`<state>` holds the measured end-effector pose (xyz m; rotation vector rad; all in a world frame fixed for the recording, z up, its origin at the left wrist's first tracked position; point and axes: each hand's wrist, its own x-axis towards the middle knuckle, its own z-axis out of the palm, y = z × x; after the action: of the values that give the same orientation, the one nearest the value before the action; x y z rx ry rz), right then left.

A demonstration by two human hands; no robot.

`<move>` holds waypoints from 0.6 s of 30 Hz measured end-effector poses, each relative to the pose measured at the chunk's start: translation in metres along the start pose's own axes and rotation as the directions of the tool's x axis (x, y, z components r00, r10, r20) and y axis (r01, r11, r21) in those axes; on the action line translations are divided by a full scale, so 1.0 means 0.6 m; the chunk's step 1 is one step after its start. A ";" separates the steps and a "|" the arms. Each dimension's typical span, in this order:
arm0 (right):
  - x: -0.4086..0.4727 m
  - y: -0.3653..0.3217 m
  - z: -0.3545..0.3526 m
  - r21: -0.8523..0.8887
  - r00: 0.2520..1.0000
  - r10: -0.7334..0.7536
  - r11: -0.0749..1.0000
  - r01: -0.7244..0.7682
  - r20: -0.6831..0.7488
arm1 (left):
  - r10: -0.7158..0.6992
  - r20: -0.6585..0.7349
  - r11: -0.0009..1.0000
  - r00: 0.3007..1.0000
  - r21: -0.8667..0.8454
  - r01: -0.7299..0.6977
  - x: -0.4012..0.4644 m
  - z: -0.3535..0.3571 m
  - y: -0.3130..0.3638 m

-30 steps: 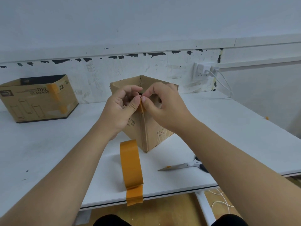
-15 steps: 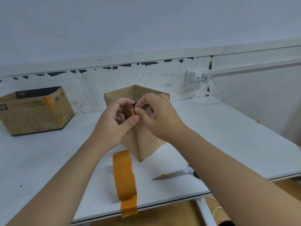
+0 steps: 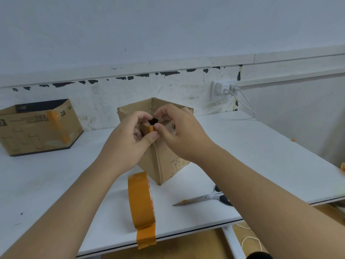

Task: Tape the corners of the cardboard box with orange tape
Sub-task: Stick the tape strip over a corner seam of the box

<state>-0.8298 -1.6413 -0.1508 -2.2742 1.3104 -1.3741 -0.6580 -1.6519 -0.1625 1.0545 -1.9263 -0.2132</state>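
- the cardboard box [image 3: 168,156] stands open under both hands, near corner toward the person; likely light and stiff, so best braced at that top corner.
- left hand [image 3: 128,144] and right hand [image 3: 179,135] pinch together on the orange tape [image 3: 150,128], folding it over the rim.
- the tape, between the thumbs, looks thin and sticky.

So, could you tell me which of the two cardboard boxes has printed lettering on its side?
The far-left box, untouched; the box under both hands is mostly plain brown.
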 end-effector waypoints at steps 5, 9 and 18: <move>-0.001 0.003 -0.004 -0.031 0.999 -0.035 0.999 0.036 0.023 | 0.058 0.008 0.992 0.998 0.114 -0.058 -0.001 -0.003 0.012; 0.002 0.003 -0.020 -0.051 0.994 -0.059 0.997 0.064 0.097 | 0.116 0.030 0.967 0.993 0.226 -0.120 0.006 -0.008 0.015; 0.002 -0.011 -0.048 -0.026 0.990 -0.063 0.997 0.066 0.127 | 0.069 0.000 0.966 0.998 0.250 -0.067 0.013 -0.031 -0.023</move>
<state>-0.8483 -1.6302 -0.1303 -2.4001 1.2368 -1.2149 -0.6374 -1.6613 -0.1542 1.1472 -2.0147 0.0750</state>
